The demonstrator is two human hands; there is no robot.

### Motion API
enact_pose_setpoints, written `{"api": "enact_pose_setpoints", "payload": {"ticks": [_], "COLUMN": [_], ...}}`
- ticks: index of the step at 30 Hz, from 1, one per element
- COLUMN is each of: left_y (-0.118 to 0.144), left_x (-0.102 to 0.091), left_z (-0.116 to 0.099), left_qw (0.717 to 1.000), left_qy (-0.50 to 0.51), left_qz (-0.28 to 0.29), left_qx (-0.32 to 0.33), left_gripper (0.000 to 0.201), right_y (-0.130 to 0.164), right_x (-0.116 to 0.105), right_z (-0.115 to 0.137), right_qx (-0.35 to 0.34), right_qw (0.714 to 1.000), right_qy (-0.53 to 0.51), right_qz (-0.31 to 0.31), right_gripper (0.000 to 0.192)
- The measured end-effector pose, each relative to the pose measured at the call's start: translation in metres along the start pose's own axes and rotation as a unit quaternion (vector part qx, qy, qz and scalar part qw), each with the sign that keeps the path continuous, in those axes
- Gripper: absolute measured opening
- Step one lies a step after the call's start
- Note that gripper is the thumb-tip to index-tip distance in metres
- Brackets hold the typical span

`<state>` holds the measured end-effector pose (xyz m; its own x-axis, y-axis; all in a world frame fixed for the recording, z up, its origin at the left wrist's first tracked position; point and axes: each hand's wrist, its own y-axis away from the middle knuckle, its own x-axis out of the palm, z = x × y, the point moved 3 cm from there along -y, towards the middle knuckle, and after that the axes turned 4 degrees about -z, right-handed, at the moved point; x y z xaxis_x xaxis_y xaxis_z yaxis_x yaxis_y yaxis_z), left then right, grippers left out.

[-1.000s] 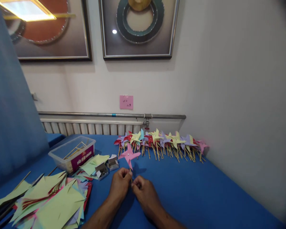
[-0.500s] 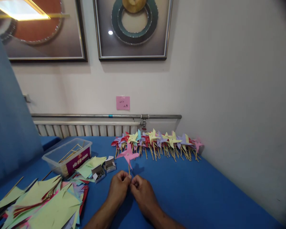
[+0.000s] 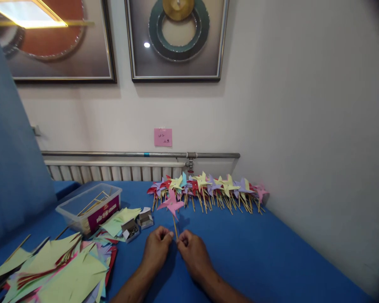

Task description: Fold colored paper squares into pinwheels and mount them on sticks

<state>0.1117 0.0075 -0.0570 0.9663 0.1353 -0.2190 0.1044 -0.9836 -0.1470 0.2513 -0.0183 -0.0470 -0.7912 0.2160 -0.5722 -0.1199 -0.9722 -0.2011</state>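
Head view is showing the left hand (image 3: 156, 248) and right hand (image 3: 192, 250) both pinching closed on the wooden stick of a pink pinwheel (image 3: 172, 203), standing upright over the blue counter (image 3: 255, 252). Gripping the stick low and firmly is keeping the paper blades free from bending.

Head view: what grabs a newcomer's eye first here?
The pink pinwheel, its stick pinched by both the left hand and right hand at centre. Behind it, a row of finished pinwheels lines the wall; cut coloured paper is heaped at the left.
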Motion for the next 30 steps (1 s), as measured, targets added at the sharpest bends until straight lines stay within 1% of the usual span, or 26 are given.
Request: {"api": "enact_pose_setpoints", "payload": {"ticks": [2, 4, 6, 9, 11, 12, 14, 16, 19, 25, 30], "left_y": [0.000, 0.001, 0.002, 0.005, 0.007, 0.007, 0.008, 0.009, 0.010, 0.012, 0.012], "left_x": [0.000, 0.000, 0.000, 0.001, 0.001, 0.002, 0.002, 0.002, 0.002, 0.002, 0.003], "left_z": [0.002, 0.003, 0.002, -0.002, -0.004, -0.004, -0.005, -0.004, -0.004, -0.006, -0.007], "left_qw": [1.000, 0.999, 0.998, 0.995, 0.992, 0.991, 0.989, 0.987, 0.985, 0.982, 0.981], "left_qy": [-0.015, -0.032, -0.056, -0.089, -0.107, -0.114, -0.126, -0.135, -0.148, -0.168, -0.167], "left_qz": [0.005, 0.012, 0.021, 0.034, 0.041, 0.045, 0.055, 0.062, 0.067, 0.077, 0.079], "left_qx": [0.006, 0.013, 0.020, 0.040, 0.052, 0.055, 0.056, 0.056, 0.053, 0.048, 0.052], "left_gripper": [0.026, 0.024, 0.022, 0.021, 0.021, 0.020, 0.020, 0.021, 0.021, 0.021, 0.022], "right_y": [-0.008, -0.021, -0.038, -0.065, -0.078, -0.082, -0.086, -0.087, -0.089, -0.099, -0.101], "right_x": [-0.012, -0.036, -0.074, -0.141, -0.180, -0.194, -0.212, -0.219, -0.219, -0.213, -0.208], "right_z": [-0.008, -0.023, -0.042, -0.076, -0.097, -0.106, -0.119, -0.127, -0.131, -0.133, -0.131], "right_qx": [0.005, 0.018, 0.044, 0.102, 0.151, 0.171, 0.199, 0.218, 0.230, 0.221, 0.210], "right_qw": [1.000, 1.000, 0.991, 0.970, 0.948, 0.939, 0.924, 0.914, 0.906, 0.907, 0.909], "right_qy": [0.003, 0.018, 0.105, 0.171, 0.212, 0.228, 0.249, 0.262, 0.277, 0.304, 0.320], "right_qz": [-0.001, -0.015, -0.066, -0.137, -0.181, -0.194, -0.210, -0.221, -0.224, -0.192, -0.167], "right_gripper": [0.014, 0.017, 0.019, 0.025, 0.029, 0.031, 0.033, 0.037, 0.039, 0.038, 0.038]}}
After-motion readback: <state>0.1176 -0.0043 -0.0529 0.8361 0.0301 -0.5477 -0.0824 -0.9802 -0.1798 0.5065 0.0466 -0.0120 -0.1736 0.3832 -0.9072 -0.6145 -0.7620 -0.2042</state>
